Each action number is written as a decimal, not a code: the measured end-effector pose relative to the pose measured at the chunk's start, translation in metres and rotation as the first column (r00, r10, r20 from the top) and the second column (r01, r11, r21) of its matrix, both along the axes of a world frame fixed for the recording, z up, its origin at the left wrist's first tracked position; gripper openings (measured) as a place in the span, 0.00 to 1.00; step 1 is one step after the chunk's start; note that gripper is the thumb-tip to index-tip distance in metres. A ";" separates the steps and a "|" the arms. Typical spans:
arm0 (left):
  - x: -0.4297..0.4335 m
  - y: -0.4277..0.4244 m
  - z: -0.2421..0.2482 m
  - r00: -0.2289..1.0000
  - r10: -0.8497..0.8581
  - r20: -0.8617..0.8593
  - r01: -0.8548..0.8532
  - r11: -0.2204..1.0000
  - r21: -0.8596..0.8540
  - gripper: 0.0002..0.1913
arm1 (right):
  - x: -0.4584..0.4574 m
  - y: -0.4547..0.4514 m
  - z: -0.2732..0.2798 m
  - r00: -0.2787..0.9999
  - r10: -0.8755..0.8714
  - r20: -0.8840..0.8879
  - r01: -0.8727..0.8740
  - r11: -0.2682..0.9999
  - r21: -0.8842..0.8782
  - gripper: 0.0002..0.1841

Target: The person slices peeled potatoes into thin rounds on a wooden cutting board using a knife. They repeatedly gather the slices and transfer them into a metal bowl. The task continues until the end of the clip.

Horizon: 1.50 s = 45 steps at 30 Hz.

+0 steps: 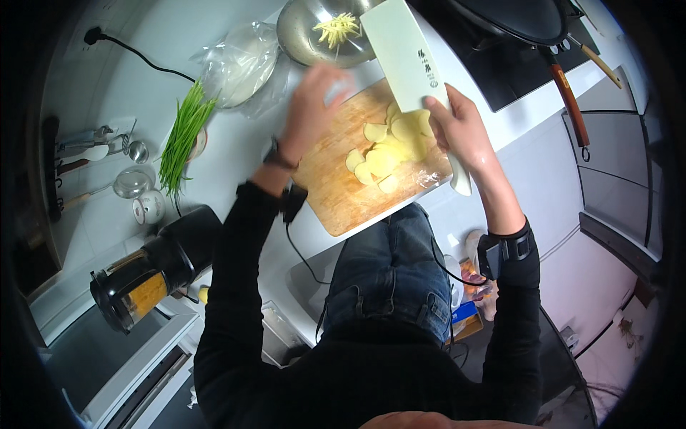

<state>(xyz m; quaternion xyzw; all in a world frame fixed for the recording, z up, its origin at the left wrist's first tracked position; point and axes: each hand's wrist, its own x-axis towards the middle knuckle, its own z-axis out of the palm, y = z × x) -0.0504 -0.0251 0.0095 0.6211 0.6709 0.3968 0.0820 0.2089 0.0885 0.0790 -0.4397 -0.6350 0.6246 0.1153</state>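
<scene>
My right hand point(458, 126) holds a cleaver point(404, 59) with a pale blade by its white handle, the blade over the far right part of a wooden cutting board point(327, 187). My left hand point(316, 110) is blurred and raised over the board's far left side, close to the bowl; whether it holds something is unclear. Thin pale yellow slices, apparently potato point(383, 160), lie overlapping on the board beside the cleaver. Beyond the board, a steel bowl point(300, 35) contains pale yellow shreds point(337, 29).
Left of the board are a clear plastic bag point(241, 64) and green chives or scallions point(185, 139). A black blender point(187, 246) stands nearer on the left. At the far right, a black pan point(514, 19) rests on the cooktop point(498, 75). A sink point(305, 279) lies below the board.
</scene>
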 end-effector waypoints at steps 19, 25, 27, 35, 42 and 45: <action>0.103 -0.121 -0.051 0.943 0.262 0.204 -0.171 0.909 -0.380 0.18 | 0.068 -0.067 -0.020 0.993 -0.113 -0.022 0.103 0.957 -0.273 0.18; 0.096 -0.116 -0.054 0.857 0.415 0.307 -0.270 0.867 -0.419 0.20 | 0.088 -0.079 -0.031 0.986 -0.164 0.000 0.156 0.937 -0.313 0.17; 0.094 -0.116 -0.048 0.897 0.362 0.255 -0.226 0.870 -0.439 0.27 | 0.092 -0.081 -0.034 0.985 -0.170 0.001 0.161 0.933 -0.323 0.17; 0.086 -0.104 -0.029 0.998 0.037 -0.042 -0.051 0.909 -0.413 0.34 | 0.100 -0.087 -0.037 0.981 -0.194 0.004 0.184 0.927 -0.326 0.17; 0.109 -0.105 -0.039 0.969 0.244 0.029 -0.207 0.877 -0.434 0.32 | 0.096 -0.092 -0.039 0.990 -0.144 0.003 0.136 0.928 -0.347 0.18; 0.105 -0.105 -0.039 0.952 0.290 0.098 -0.209 0.850 -0.484 0.29 | 0.095 -0.094 -0.038 0.993 -0.113 0.025 0.115 0.936 -0.332 0.18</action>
